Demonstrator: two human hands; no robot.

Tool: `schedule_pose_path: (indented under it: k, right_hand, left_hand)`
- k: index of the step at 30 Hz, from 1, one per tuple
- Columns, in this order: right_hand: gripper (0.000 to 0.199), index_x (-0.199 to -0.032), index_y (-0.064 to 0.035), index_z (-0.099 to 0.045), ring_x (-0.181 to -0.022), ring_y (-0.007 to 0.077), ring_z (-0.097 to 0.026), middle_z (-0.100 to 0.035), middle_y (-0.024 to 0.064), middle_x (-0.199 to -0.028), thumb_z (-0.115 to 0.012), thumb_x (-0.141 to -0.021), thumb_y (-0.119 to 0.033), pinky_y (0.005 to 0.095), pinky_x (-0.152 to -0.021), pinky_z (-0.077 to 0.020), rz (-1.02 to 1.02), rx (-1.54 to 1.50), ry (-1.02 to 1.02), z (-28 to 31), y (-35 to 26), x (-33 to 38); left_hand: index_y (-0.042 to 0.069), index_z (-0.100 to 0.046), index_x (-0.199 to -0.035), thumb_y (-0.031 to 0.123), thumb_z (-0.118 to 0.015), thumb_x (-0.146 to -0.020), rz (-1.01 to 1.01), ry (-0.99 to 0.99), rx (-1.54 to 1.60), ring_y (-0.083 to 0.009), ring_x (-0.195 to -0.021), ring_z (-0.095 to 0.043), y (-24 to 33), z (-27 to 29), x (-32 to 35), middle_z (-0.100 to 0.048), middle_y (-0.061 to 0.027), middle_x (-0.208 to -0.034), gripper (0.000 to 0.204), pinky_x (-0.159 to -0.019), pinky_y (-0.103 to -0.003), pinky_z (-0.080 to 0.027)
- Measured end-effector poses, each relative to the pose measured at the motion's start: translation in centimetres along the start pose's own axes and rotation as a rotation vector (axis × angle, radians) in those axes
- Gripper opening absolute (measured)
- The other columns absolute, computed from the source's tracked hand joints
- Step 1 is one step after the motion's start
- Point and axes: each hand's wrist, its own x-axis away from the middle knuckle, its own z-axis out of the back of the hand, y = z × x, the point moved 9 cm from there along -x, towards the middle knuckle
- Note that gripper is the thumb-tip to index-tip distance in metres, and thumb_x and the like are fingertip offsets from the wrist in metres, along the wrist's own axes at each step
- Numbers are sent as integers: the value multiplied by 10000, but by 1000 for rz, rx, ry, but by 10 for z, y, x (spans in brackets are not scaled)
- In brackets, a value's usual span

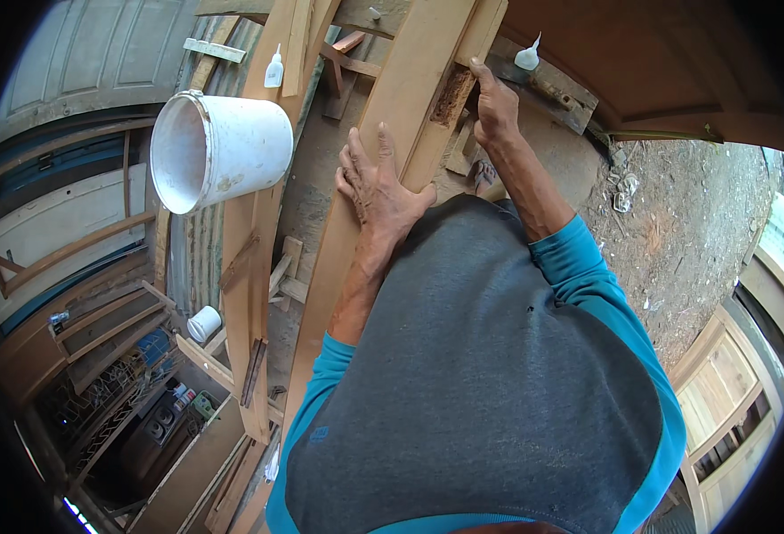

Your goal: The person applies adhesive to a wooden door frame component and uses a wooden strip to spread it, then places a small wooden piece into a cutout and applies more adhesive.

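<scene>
My left hand [376,185] lies with its fingers spread on a long, wide wooden plank [410,84], its thumb reaching toward a narrower board. That narrower wooden board [426,153] runs along the plank's right side and has a rough, dark brown patch [450,96] in its face. At the board's right edge, beside the patch, my right hand [497,109] is closed with the thumb on the edge. Its other fingers are curled and partly hidden.
Left of the plank, a white bucket [249,142] lies on its side on another long board [247,231]. Small white squeeze bottles [273,71] stand nearby; another bottle [527,58] is at the far right. A smaller white bucket [203,324] sits at lower left. Wooden panel doors [721,383] lean right.
</scene>
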Motion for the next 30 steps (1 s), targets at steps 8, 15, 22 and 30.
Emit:
schedule_pose_path:
  k: [8, 15, 22, 30]
  right_hand:
    - [353, -1180, 42, -749, -1000, 167, -737, -773, 86, -1138, -785, -1016, -268, 338, -914, -608, -5, 14, -6, 1, 1, -1]
    - [360, -1189, 39, -744, -992, 165, -740, -774, 85, -1141, -795, -1014, -272, 335, -911, -610, 11, -6, -10, 0, 0, -1]
    - [463, -1215, 70, -741, -985, 154, -705, -736, 86, -1141, -802, -1005, -339, 329, -879, -576, 8, 58, -39, 3, 1, -5]
    - [764, -1260, 100, -716, -1089, 246, -701, -725, 190, -1234, -784, -943, -591, 372, -945, -571, -243, 633, -449, 4, 23, 107]
  left_hand:
    - [175, -271, -1721, 439, -876, -640, 11, 6, 9, -535, -1542, -215, 0, 1, 0, -195, -328, -1684, 1267, -1198, -716, -195]
    - [150, -266, -1716, 449, -876, -626, -9, 11, 5, -543, -1530, -211, 1, 1, 0, -178, -344, -1676, 1285, -1178, -736, -206]
    - [153, -293, -1711, 437, -873, -646, 11, 12, 6, -535, -1539, -222, 1, 1, 0, -197, -333, -1681, 1245, -1199, -720, -194]
    - [147, -302, -1699, 439, -875, -648, 22, 4, -6, -539, -1539, -207, 0, 0, 0, -193, -330, -1673, 1233, -1186, -739, -215]
